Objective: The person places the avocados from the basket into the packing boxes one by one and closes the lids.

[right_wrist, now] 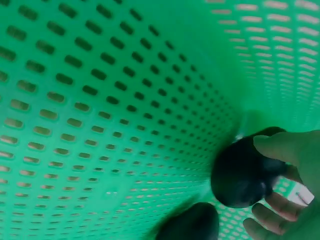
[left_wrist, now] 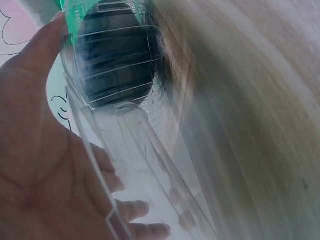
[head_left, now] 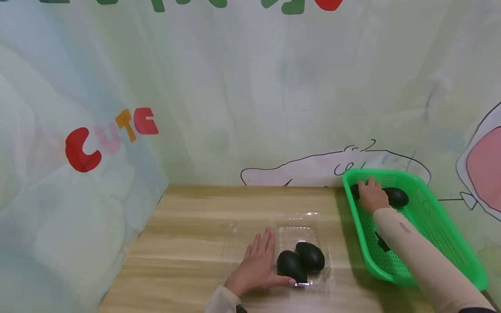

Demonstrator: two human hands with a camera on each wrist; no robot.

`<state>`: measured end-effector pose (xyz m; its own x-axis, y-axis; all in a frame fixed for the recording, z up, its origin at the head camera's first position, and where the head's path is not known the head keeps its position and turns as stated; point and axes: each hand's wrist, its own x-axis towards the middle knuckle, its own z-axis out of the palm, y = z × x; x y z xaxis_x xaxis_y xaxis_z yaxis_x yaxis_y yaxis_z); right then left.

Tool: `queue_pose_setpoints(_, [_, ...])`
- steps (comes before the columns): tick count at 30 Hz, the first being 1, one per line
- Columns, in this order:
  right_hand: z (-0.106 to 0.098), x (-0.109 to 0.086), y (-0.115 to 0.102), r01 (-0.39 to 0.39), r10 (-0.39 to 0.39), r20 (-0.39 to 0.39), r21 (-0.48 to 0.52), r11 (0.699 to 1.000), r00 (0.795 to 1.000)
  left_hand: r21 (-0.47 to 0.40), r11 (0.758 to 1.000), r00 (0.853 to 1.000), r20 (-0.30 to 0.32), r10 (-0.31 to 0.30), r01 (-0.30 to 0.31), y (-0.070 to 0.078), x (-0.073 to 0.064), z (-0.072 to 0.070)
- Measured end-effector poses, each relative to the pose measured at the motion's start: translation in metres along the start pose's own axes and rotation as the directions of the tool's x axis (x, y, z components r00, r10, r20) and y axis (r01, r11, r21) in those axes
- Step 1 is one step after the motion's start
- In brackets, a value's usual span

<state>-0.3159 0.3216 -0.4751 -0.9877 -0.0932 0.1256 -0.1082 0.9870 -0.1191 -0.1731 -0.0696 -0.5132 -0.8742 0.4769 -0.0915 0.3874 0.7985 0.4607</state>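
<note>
Gripped dark oval (right_wrist: 237, 175): inside the green basket (head_left: 455, 243), beside its far-left edge
Right hand (head_left: 372, 198): clamped round that oval
Second dark oval (head_left: 397, 198): near the basket's far edge
Left hand (head_left: 256, 269): left of the basket, fingers straight, thumb touching the clear tray (head_left: 291, 233) edge
Two dark ovals (head_left: 291, 264): in that tray
Counter (head_left: 188, 226): one strip separates tray from basket

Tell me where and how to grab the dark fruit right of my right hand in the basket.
Likely from above, pinching across the middle: the dark fruit lies on its side in the open-topped green basket, its top exposed, and its rounded ends might slip.
</note>
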Motion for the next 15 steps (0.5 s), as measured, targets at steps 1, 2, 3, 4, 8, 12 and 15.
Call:
queue_pose_setpoints(1, [0.002, 0.001, 0.002, -0.017, 0.017, -0.010, 0.005, 1.000, 1.000, 0.000, 1.000, 1.000, 0.000, 0.001, -0.001, 0.000, 0.001, 0.000])
queue_pose_setpoints(2, [0.003, 0.001, 0.005, -0.030, 0.030, -0.023, 0.009, 1.000, 0.999, 0.003, 1.000, 1.000, 0.001, 0.000, 0.000, 0.001, 0.001, 0.000])
queue_pose_setpoints(3, [0.005, 0.002, 0.007, -0.040, 0.040, -0.028, 0.014, 0.999, 0.999, 0.003, 1.000, 1.000, 0.003, -0.001, 0.001, 0.001, 0.001, 0.000])
queue_pose_setpoints(4, [0.007, 0.002, 0.008, -0.047, 0.048, -0.031, 0.028, 0.999, 0.998, 0.005, 1.000, 1.000, 0.006, -0.002, 0.002, 0.001, 0.001, 0.000])
queue_pose_setpoints(8, [0.012, 0.001, 0.012, -0.063, 0.062, 0.016, 0.076, 0.995, 0.998, 0.004, 1.000, 1.000, 0.021, -0.014, 0.014, 0.001, 0.001, -0.001])
queue_pose_setpoints(12, [0.017, -0.001, 0.015, -0.102, 0.093, 0.087, 0.115, 0.988, 0.992, 0.004, 1.000, 0.999, 0.028, -0.015, 0.015, 0.001, 0.001, -0.002])
queue_pose_setpoints(15, [0.019, -0.003, 0.017, -0.132, 0.116, 0.115, 0.141, 0.981, 0.987, 0.017, 1.000, 1.000, 0.028, -0.011, 0.010, 0.001, 0.002, -0.003])
